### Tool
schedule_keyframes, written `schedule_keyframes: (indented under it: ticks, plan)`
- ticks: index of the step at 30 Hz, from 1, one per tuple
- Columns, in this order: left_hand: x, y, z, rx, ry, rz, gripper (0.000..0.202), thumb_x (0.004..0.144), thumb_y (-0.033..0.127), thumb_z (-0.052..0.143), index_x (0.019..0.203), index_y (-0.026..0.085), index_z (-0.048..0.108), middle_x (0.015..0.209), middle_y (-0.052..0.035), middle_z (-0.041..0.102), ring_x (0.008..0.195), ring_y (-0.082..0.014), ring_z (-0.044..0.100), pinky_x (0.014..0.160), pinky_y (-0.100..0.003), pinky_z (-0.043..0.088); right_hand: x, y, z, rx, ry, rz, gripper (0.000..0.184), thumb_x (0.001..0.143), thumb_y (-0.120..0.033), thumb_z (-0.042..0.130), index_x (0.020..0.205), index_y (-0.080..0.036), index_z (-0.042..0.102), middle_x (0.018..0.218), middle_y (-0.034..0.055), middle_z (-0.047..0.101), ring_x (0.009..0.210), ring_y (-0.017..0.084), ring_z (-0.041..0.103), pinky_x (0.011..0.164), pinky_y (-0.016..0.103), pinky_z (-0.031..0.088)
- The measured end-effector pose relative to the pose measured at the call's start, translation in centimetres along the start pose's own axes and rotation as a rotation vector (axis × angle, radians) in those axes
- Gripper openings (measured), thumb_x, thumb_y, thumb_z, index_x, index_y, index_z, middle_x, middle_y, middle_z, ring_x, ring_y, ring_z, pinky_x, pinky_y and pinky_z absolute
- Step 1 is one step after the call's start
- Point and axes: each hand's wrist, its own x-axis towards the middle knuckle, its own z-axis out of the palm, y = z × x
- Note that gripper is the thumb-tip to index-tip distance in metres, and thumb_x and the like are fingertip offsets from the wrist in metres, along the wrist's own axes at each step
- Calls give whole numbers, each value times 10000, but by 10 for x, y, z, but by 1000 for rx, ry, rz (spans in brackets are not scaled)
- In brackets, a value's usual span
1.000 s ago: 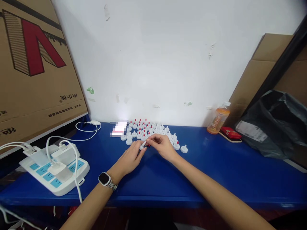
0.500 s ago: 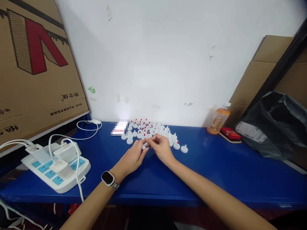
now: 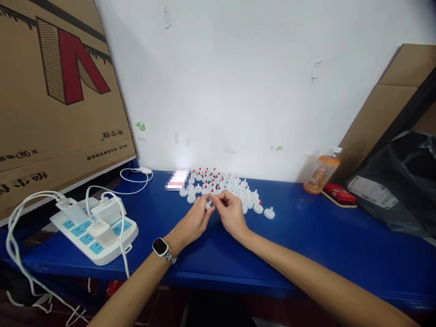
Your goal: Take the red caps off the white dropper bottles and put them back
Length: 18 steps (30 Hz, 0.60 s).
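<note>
My left hand (image 3: 195, 219) is closed around a white nozzle cap (image 3: 208, 205), which shows only in part between thumb and fingers. Against it, my right hand (image 3: 232, 214) pinches at the cap's top; whatever those fingertips hold is hidden. Just beyond both hands lies a spread of white nozzle caps (image 3: 258, 208), each a round base with a narrow spout. Several at the left and back carry small red tips (image 3: 212, 190). One plain white cap (image 3: 269, 213) sits apart at the right edge of the group.
A white power strip (image 3: 98, 258) with plugs and cables lies on the blue table (image 3: 279, 231) at left. A blurred bright rectangle (image 3: 177, 180) is behind the caps. At right are an orange drink bottle (image 3: 322, 172), a red packet (image 3: 340, 193) on a phone, and a dark plastic bag (image 3: 408, 181).
The view has turned slightly left, so the scene sits further right. My hands remain together at the cap, the right fingers pressed closer over its top.
</note>
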Motion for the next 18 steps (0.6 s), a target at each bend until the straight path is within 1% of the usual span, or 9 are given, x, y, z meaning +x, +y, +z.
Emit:
schedule_keyframes:
  ticks: [2,5,7,8,9,11,13,15,18]
  plan:
    - [0,1,-1,-7,-8,2,386,1036,371,325,1374,196,385,1326,-154,550,1254,-246,537,1068,-432,439,0,-1,-2,5,-25,-10,328,881,-472,618,710,-198,557,658,-16,563,608,128,488,610,264,405]
    - [0,4,-3,33,42,-14,474,1024,398,362,1449,198,300,1349,-158,540,1245,-256,544,1042,-432,448,14,-6,-10,-8,-147,-16,315,864,-489,629,757,-206,542,672,-10,588,603,133,515,583,261,411]
    - [1,4,-5,91,96,-65,537,1005,429,408,1463,188,265,1208,-128,609,1080,-238,621,924,-393,502,35,-11,-16,-70,-207,-50,305,859,-477,630,760,-209,525,644,-17,584,578,130,515,556,255,398]
    - [2,3,-7,135,112,-95,506,999,438,416,1427,185,317,1085,-93,639,955,-219,643,841,-362,513,50,-12,-18,-121,-206,-82,292,866,-458,621,756,-209,517,632,-21,581,568,127,515,550,251,392]
    - [2,2,-8,195,114,-119,422,998,441,409,1338,189,418,953,-55,641,834,-200,637,760,-332,502,67,-13,-18,-189,-191,-119,265,872,-428,615,762,-208,517,629,-23,584,570,126,522,553,249,390]
    - [3,-2,-12,345,90,-156,296,1003,431,377,1012,207,569,759,-16,592,688,-181,587,655,-299,441,102,-11,-14,-338,-221,-176,177,882,-342,593,792,-200,538,663,-14,623,598,127,557,574,244,402]
    - [3,-6,-14,480,29,-190,352,998,419,374,756,214,528,676,-17,562,638,-181,559,606,-288,378,135,-4,-2,-504,-362,-154,97,858,-249,593,793,-184,564,668,-1,649,601,128,583,573,237,407]
    - [3,-11,-15,546,-30,-221,362,984,409,397,690,215,483,664,-25,572,628,-183,559,589,-282,338,159,5,13,-736,-487,-189,36,834,-186,592,808,-166,608,720,23,685,659,137,612,611,236,418]
    - [2,-14,-15,562,-74,-246,346,977,406,402,699,216,484,698,-34,608,648,-189,582,590,-280,329,177,21,33,-993,-611,-230,75,817,-158,595,845,-155,664,830,61,724,734,159,635,640,241,420]
